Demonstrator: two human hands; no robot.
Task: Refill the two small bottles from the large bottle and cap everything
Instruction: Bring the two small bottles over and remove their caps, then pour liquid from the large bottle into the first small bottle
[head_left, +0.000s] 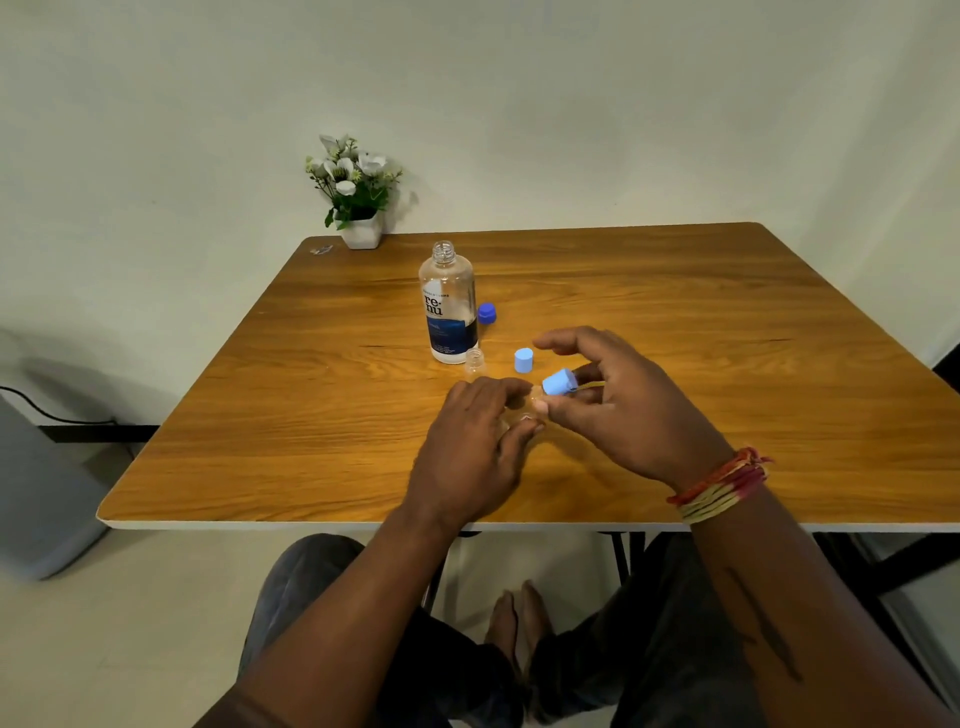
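The large clear bottle (448, 304) with a blue label stands uncapped at the table's middle. Its dark blue cap (487, 313) lies just right of it. One small clear bottle (475, 362) stands open in front of the large one, with a light blue cap (523, 360) on the table to its right. My left hand (475, 447) is wrapped around the second small bottle (525, 413), mostly hidden under my fingers. My right hand (618, 405) pinches another light blue cap (559, 383) right above that bottle's mouth.
A white pot of white flowers (358, 200) stands at the wooden table's (727, 364) far left corner, with a small object (321, 250) beside it. A grey box (41, 493) and a cable sit on the floor at left. Knees and feet show below the near edge.
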